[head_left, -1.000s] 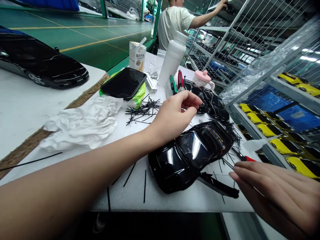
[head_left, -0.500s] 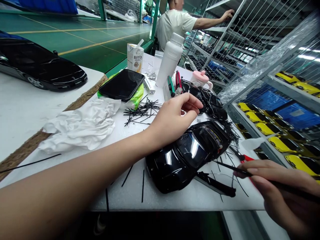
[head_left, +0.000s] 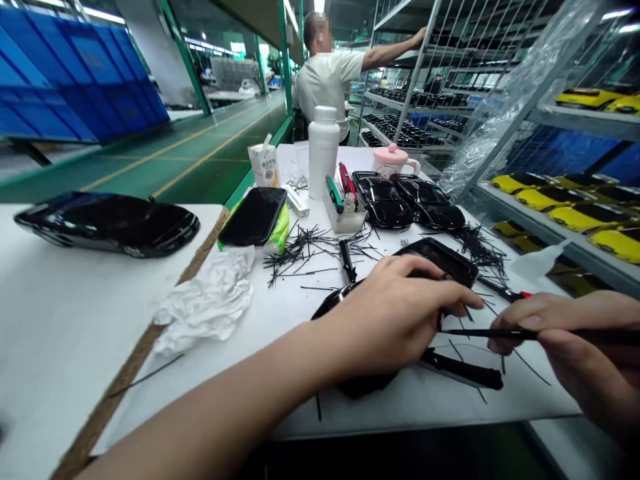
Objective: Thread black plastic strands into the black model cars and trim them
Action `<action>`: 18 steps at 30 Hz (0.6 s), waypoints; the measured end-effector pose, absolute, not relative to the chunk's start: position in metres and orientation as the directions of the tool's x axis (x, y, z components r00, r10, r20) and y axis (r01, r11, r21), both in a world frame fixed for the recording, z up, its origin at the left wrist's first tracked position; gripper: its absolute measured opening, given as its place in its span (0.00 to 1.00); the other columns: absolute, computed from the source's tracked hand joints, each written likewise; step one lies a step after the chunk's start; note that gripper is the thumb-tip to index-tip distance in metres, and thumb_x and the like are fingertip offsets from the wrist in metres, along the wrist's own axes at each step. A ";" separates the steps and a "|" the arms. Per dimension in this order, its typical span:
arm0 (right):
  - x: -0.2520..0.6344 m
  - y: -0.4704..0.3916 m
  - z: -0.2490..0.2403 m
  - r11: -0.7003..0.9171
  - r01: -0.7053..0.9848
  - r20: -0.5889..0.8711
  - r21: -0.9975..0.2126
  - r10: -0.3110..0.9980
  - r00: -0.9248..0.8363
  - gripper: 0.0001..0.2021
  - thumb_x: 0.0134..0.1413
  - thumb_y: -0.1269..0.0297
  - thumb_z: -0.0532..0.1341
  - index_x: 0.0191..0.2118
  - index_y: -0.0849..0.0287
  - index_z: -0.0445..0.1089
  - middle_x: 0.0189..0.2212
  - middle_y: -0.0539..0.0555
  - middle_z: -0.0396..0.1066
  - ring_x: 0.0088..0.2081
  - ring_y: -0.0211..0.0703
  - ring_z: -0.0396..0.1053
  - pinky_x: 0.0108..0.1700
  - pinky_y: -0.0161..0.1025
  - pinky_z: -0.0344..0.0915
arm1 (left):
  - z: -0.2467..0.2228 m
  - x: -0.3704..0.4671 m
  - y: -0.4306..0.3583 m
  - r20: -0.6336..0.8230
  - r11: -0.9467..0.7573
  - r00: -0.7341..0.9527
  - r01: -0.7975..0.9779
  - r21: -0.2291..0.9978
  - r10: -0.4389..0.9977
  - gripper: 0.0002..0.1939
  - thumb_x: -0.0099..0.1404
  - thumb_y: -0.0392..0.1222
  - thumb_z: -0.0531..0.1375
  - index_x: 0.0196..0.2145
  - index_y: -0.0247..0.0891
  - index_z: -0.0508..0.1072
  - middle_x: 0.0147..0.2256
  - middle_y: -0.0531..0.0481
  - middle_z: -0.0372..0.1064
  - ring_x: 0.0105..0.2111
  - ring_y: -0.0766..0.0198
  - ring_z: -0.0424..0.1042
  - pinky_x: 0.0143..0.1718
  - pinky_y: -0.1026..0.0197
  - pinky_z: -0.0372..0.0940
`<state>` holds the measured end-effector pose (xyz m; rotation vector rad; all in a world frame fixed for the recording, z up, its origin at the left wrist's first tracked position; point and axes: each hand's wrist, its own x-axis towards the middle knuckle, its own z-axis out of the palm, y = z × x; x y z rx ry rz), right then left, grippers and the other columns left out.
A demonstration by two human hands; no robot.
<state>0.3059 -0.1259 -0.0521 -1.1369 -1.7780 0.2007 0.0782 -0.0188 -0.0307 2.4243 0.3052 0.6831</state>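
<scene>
Black model car (head_left: 453, 257), its near right door (head_left: 465, 370) open, looks unfinished; the left hand (head_left: 400, 313) covers it, grip unclear; the right hand (head_left: 570, 327) pinches a slim black tool (head_left: 470, 333).

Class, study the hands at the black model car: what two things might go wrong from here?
First, the thin dark tool in the right hand points toward the left hand, so a slip might jab it.
Second, the open door of the black model car juts out close to the tool; a knock could perhaps strain it.
</scene>
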 end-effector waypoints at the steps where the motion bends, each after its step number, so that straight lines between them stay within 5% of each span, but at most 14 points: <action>1: 0.303 -0.124 -0.052 0.564 0.588 0.647 -0.580 0.757 -0.087 0.07 0.61 0.73 0.62 0.37 0.52 0.74 0.27 0.51 0.77 0.28 0.47 0.78 0.30 0.42 0.78 | -0.031 0.078 -0.021 0.368 -0.807 0.864 0.072 0.586 0.345 0.22 0.68 0.26 0.51 0.52 0.41 0.75 0.50 0.50 0.79 0.60 0.54 0.65 0.63 0.50 0.62; 8: 0.291 -0.122 -0.040 0.603 0.661 0.738 -0.447 0.666 -0.109 0.08 0.68 0.65 0.59 0.35 0.52 0.72 0.24 0.49 0.75 0.26 0.40 0.78 0.26 0.33 0.74 | -0.030 0.079 -0.020 0.301 -0.821 0.881 0.152 0.550 0.365 0.19 0.70 0.30 0.52 0.54 0.39 0.75 0.50 0.47 0.78 0.62 0.55 0.65 0.65 0.52 0.61; 18: 0.301 -0.124 -0.049 0.618 0.430 0.683 -0.658 0.731 -0.007 0.07 0.68 0.62 0.60 0.36 0.50 0.71 0.24 0.46 0.74 0.25 0.40 0.76 0.27 0.35 0.75 | -0.029 0.078 -0.022 0.288 -0.754 0.810 0.261 0.603 0.510 0.11 0.70 0.37 0.59 0.48 0.44 0.75 0.42 0.51 0.82 0.61 0.53 0.67 0.65 0.46 0.59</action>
